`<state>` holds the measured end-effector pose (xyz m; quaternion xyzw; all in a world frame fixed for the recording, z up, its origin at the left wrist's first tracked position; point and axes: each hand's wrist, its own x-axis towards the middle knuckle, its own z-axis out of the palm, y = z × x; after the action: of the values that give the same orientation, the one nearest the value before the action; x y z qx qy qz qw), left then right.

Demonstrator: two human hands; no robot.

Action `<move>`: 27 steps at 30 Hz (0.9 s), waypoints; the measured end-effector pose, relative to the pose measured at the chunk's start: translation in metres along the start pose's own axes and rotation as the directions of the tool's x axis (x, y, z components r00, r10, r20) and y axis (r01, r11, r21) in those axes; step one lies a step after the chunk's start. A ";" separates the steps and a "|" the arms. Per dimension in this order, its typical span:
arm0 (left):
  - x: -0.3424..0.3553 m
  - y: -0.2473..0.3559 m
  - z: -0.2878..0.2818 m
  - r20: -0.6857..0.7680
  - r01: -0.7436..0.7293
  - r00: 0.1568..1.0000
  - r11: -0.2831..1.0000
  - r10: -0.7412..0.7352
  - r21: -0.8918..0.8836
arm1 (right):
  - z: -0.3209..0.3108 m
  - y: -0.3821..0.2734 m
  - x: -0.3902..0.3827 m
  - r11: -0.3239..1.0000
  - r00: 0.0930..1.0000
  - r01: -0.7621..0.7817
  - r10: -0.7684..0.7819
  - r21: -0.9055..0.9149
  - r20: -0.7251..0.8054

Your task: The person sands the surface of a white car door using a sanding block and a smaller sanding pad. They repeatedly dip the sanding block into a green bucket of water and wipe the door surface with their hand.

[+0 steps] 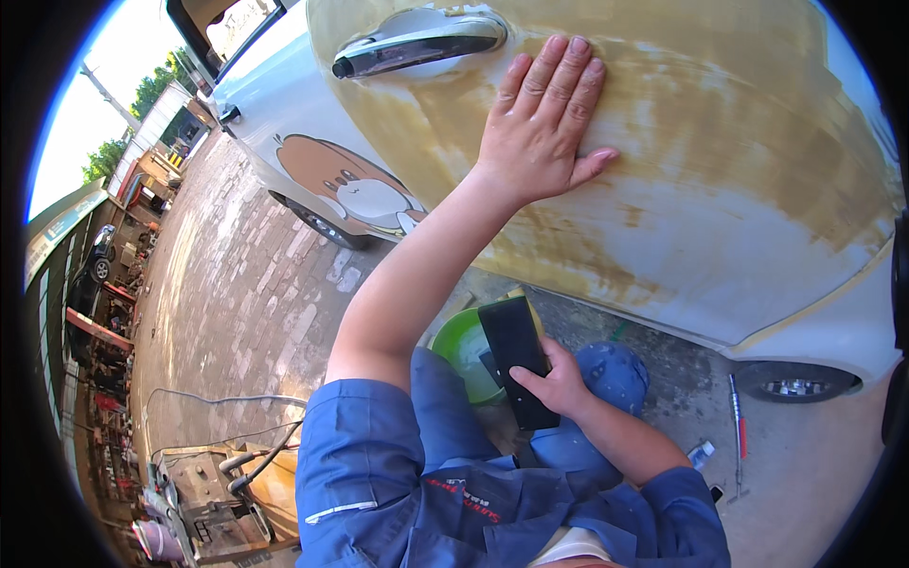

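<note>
My left hand [542, 128] lies flat, fingers stretched out, on a car's side panel [701, 151] smeared with yellowish-tan filler over white. Just left of its fingertips is the door handle [421, 52], dark along its length with pale edges. Low over my lap, my right hand [561, 381] is closed on a flat black rectangular block [511, 331], thumb across its face. I cannot tell exactly what kind of block it is. Behind it, partly hidden, stands a green basin [453, 333] with whitish liquid inside.
A cartoon animal decal [336, 180] marks the car's white front door. Near the rear wheel [795, 381] lie a long metal tool with a red part [739, 426] and a small bottle [701, 454]. A worn machine with hoses [222, 492] stands at lower left on brick paving.
</note>
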<state>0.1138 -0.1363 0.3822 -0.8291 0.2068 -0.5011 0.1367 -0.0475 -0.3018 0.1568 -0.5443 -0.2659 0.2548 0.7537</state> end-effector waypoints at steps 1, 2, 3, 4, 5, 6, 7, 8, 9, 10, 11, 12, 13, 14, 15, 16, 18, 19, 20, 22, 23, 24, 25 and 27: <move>-0.008 -0.006 0.003 -0.028 0.017 0.999 1.000 -0.017 0.009 | 0.001 -0.001 0.001 1.000 1.000 -0.005 0.005 -0.025 -0.018; -0.016 -0.010 0.007 -0.056 0.035 0.998 0.999 -0.034 0.017 | 0.001 -0.001 0.003 0.999 1.000 -0.008 0.008 -0.035 -0.016; -0.025 -0.015 0.012 -0.062 0.063 0.996 0.998 -0.061 0.030 | 0.001 -0.001 0.004 0.999 1.000 -0.011 0.011 -0.046 -0.015; -0.034 -0.020 0.016 -0.052 0.070 0.996 0.997 -0.068 0.035 | 0.001 -0.001 0.005 0.997 1.000 -0.006 0.006 -0.071 -0.012; -0.045 -0.024 0.020 -0.085 0.107 0.991 0.994 -0.107 -0.008 | 0.001 -0.001 0.006 0.995 1.000 0.000 -0.001 -0.095 -0.009; -0.057 -0.028 0.024 -0.098 0.149 0.983 0.988 -0.152 -0.041 | 0.001 0.000 0.006 0.995 0.999 0.027 -0.029 -0.094 -0.019; -0.071 -0.031 0.027 -0.082 0.210 0.973 0.975 -0.216 -0.072 | 0.000 0.001 0.007 0.998 0.999 -0.015 0.014 -0.065 -0.029; -0.090 -0.032 0.028 -0.040 0.250 0.967 0.966 -0.253 -0.070 | -0.001 0.003 0.007 0.999 0.998 -0.040 0.039 -0.008 -0.052; -0.112 -0.031 0.028 -0.006 0.286 0.958 0.956 -0.287 -0.070 | -0.002 0.004 0.007 0.997 0.998 -0.048 0.051 0.060 -0.048; -0.138 -0.026 0.026 0.060 0.354 0.935 0.932 -0.350 -0.072 | -0.003 0.006 0.008 0.997 0.995 -0.045 0.050 0.061 -0.088; -0.167 -0.018 0.022 0.131 0.405 0.911 0.908 -0.392 -0.105 | -0.003 0.008 0.009 0.997 0.994 -0.026 0.033 0.072 -0.101; -0.198 -0.007 0.015 0.252 0.495 0.857 0.855 -0.450 -0.155 | -0.005 0.010 0.010 0.996 0.995 0.001 0.009 0.094 -0.103; -0.227 0.007 0.009 0.357 0.572 0.801 0.791 -0.481 -0.218 | -0.005 0.012 0.011 0.993 0.994 0.005 0.007 0.114 -0.105; -0.253 0.023 0.003 0.508 0.705 0.683 0.657 -0.526 -0.268 | -0.006 0.014 0.012 0.989 0.995 0.016 -0.002 0.145 -0.097; -0.276 0.040 -0.005 0.717 0.887 0.456 0.332 -0.527 -0.320 | -0.006 0.016 0.014 0.982 0.995 0.038 -0.021 0.187 -0.094; -0.292 0.055 -0.011 0.870 0.926 0.259 -0.148 -0.419 -0.347 | -0.005 0.018 0.016 0.981 0.998 0.018 -0.006 0.194 -0.066; -0.311 0.076 -0.019 0.994 0.678 0.110 -0.731 -0.010 -0.082 | -0.001 0.022 0.020 0.973 0.999 0.032 -0.028 0.230 -0.018; -0.315 0.090 -0.024 0.968 0.583 0.252 -0.795 -0.019 -0.167 | 0.001 0.024 0.022 0.965 0.996 -0.079 0.086 0.251 -0.016; -0.314 0.099 -0.026 0.961 0.489 0.277 -0.860 -0.006 -0.146 | 0.003 0.026 0.024 0.949 0.986 -0.155 0.165 0.276 -0.012; -0.308 0.110 -0.029 0.947 0.373 0.320 -0.921 0.016 -0.111 | 0.007 0.028 0.028 0.915 0.967 -0.237 0.254 0.325 -0.008; -0.304 0.113 -0.030 0.935 0.378 0.352 -0.921 0.050 -0.093 | 0.009 0.028 0.029 0.905 0.965 -0.243 0.262 0.350 -0.009; -0.301 0.113 -0.030 0.905 0.369 0.417 -0.926 0.085 -0.083 | 0.009 0.028 0.031 0.897 0.967 -0.235 0.253 0.374 0.001; -0.298 0.112 -0.030 0.931 0.376 0.360 -0.924 0.068 -0.078 | 0.010 0.028 0.032 0.883 0.960 -0.262 0.281 0.389 0.009; -0.296 0.109 -0.031 0.940 0.360 0.341 -0.928 0.032 -0.099 | 0.009 0.026 0.034 0.864 0.955 -0.278 0.294 0.419 0.028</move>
<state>-0.0577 -0.0908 0.1197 -0.4085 -0.0478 0.1173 -0.9039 -0.0310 -0.2653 0.1385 -0.4079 -0.1076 0.4046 0.8113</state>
